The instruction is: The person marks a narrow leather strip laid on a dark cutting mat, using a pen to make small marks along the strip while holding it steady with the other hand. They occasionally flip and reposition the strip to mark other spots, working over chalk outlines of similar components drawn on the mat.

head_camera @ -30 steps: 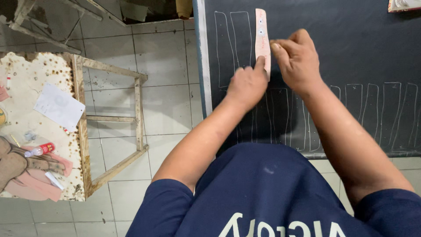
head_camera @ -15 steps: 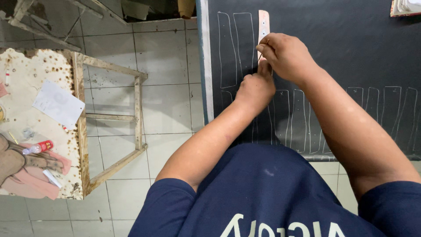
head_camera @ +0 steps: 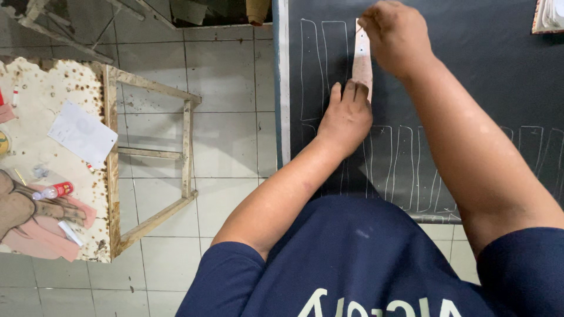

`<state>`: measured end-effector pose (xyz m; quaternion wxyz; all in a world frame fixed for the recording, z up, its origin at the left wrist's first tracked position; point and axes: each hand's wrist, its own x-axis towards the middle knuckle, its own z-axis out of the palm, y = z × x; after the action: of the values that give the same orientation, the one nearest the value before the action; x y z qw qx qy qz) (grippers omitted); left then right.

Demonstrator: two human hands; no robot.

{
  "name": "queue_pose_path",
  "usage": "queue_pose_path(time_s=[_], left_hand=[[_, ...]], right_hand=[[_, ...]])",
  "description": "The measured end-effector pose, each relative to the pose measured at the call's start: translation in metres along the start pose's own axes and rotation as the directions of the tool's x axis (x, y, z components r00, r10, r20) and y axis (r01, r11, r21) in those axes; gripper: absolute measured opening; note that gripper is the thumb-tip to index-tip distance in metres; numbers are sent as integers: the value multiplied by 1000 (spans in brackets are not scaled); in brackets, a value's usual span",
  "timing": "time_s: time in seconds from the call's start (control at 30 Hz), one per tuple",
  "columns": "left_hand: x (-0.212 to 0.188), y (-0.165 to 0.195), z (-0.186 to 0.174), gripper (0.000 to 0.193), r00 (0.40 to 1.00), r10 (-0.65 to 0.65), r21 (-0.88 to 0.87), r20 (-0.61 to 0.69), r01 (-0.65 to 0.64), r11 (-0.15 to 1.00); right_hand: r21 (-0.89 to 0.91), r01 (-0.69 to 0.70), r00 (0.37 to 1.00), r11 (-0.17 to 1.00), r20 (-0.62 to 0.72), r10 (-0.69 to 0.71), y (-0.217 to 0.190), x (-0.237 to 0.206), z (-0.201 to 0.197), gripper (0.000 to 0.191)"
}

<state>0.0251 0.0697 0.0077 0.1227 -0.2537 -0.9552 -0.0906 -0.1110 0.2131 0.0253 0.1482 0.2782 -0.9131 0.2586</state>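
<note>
Left hand [head_camera: 346,117] is pressing flat, fingers together, on the lower end of a narrow pinkish template strip [head_camera: 362,58] lying on the dark sheet [head_camera: 470,70]. Right hand [head_camera: 396,35] is pinching at the strip's upper end, fingers curled; what they are gripping, I cannot tell. Strip is sitting between the 2 hands, white traced outlines [head_camera: 320,70] just beside the left hand. Stained worktable [head_camera: 41,100] is lying well apart, past the left arm.

The right hand [head_camera: 395,36] covers the top end of the pink template strip [head_camera: 362,64], its fingertips hidden, so whatever it pinches can't be made out. The left hand [head_camera: 346,117] hides the strip's lower end. At the upper right, a stack of pale sheets [head_camera: 549,14] runs off the frame. At far left, the desk [head_camera: 35,88] is cut by the edge.
</note>
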Motion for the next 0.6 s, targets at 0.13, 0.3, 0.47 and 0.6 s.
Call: queue_pose_path(time_s=[0.13, 0.3, 0.47, 0.6], left_hand=[[0, -1, -4, 31, 1000, -10, -11, 22, 10, 1000], [1, -2, -5, 24, 998, -20, -57, 53, 23, 998], [2, -5, -4, 22, 999, -28, -83, 28, 30, 996], [3, -5, -2, 25, 999, -23, -74, 44, 27, 997]], right_hand=[[39, -2, 1000, 999, 8, 1, 9, 11, 3, 8], [20, -14, 1000, 1000, 1, 14, 7, 13, 2, 7], [81, -30, 999, 996, 19, 29, 5, 12, 0, 11], [62, -36, 999, 997, -3, 36, 6, 11, -1, 9]])
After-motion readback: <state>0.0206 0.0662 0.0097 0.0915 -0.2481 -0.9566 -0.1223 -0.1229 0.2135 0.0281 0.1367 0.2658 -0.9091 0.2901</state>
